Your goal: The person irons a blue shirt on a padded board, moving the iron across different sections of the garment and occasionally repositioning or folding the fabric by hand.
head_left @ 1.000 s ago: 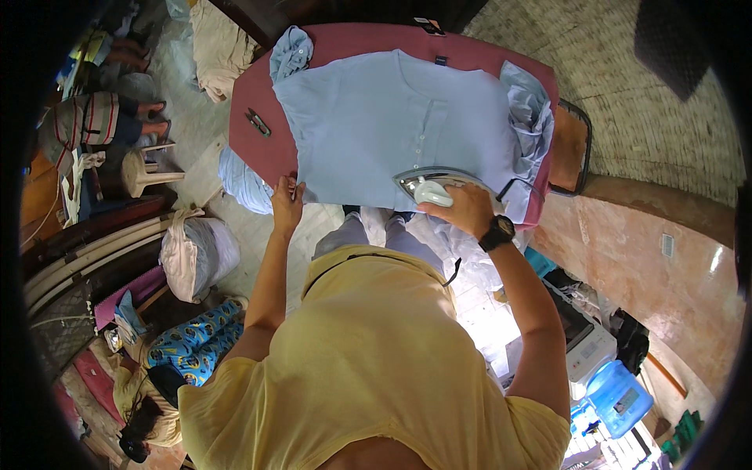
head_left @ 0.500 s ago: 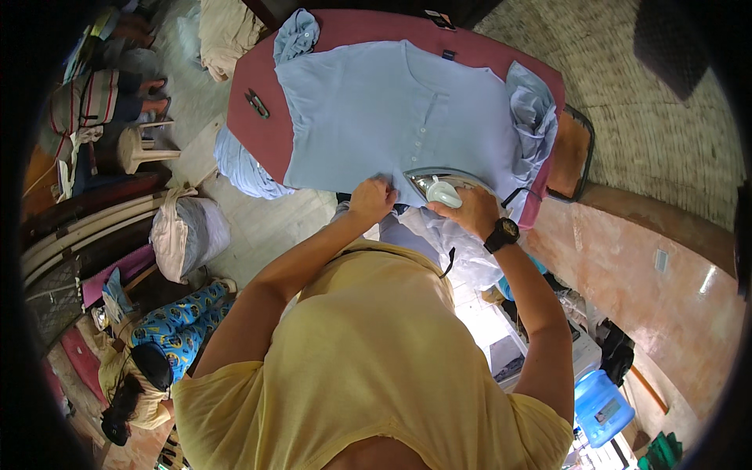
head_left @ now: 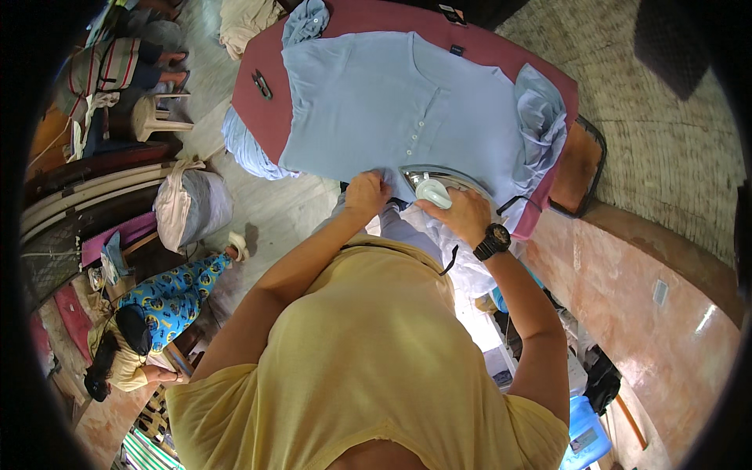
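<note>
A light blue buttoned shirt (head_left: 352,110) lies spread flat over a maroon ironing board (head_left: 258,129), its neckline away from me and its sleeves bunched at either side. My right hand (head_left: 465,215) is wrapped around the pale handle of an iron (head_left: 433,193). The iron rests at the shirt's near hem, just right of the button line, its tip pointing left. My left hand (head_left: 368,193) is closed on the shirt's hem beside that tip; the cloth between the fingers is mostly hidden.
Thread snips (head_left: 262,84) lie on the board's left part. Bluish cloth (head_left: 249,147) hangs below its left edge. A stuffed bag (head_left: 192,205) and a stool (head_left: 149,117) stand left. A person in blue patterned trousers (head_left: 176,301) is at lower left. A wall (head_left: 627,274) runs along the right.
The iron and both hands have shifted very slightly, staying at the hem. The whole view has moved a little. At lower left, the person in patterned trousers has stretched a leg out.
</note>
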`<state>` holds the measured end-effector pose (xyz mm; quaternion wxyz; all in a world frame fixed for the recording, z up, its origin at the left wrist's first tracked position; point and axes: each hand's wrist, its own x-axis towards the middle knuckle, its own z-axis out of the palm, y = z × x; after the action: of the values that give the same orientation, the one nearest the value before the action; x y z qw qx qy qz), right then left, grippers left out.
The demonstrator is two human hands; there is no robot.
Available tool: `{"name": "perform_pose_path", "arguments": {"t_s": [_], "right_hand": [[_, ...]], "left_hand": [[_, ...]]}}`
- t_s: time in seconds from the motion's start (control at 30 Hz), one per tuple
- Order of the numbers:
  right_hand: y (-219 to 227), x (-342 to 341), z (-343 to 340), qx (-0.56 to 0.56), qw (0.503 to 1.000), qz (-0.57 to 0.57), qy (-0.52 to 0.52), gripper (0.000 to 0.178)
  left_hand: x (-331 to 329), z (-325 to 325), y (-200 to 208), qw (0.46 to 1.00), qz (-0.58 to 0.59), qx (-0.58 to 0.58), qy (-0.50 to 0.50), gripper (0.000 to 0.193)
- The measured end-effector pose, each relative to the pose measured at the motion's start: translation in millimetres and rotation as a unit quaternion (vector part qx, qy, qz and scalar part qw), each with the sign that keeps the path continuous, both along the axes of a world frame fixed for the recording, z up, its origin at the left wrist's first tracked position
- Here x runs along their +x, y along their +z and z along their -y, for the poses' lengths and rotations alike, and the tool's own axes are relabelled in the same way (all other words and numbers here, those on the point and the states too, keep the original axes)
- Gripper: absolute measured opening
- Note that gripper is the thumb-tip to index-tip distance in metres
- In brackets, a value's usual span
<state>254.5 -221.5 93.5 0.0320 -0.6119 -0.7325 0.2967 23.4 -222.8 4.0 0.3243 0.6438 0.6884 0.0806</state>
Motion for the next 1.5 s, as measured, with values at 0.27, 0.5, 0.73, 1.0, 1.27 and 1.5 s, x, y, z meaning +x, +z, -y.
{"name": "perform_pose_path", "arguments": {"t_s": [0.27,0.5,0.73,1.0,1.27,1.5], "right_hand": [[3,-1,-1,-0.013,1.000,0.007,0.004,0.073],[2,-1,3,0.011,0.998,0.006,0.059,0.071],[-4,-21,-1,0.023,0.999,0.004,0.036,0.061],[2,-22,-2,-0.010,0.998,0.014,0.056,0.067],[0,-66,-16,-0.062,0.997,0.012,0.054,0.069],[-2,-59,2,-0.051,0.998,0.000,0.042,0.069]], "left_hand": [[-3,-4,6,1.000,-0.026,0.002,-0.014,0.019],[-6,-13,6,1.000,-0.014,0.005,-0.009,0.018],[-25,-10,-9,0.990,0.133,0.038,0.032,0.015],[-56,5,-6,0.966,0.242,0.033,0.079,0.017],[-115,-21,6,0.957,0.139,0.206,0.148,0.018],[-175,-37,-17,0.898,0.119,0.335,0.257,0.021]]}}
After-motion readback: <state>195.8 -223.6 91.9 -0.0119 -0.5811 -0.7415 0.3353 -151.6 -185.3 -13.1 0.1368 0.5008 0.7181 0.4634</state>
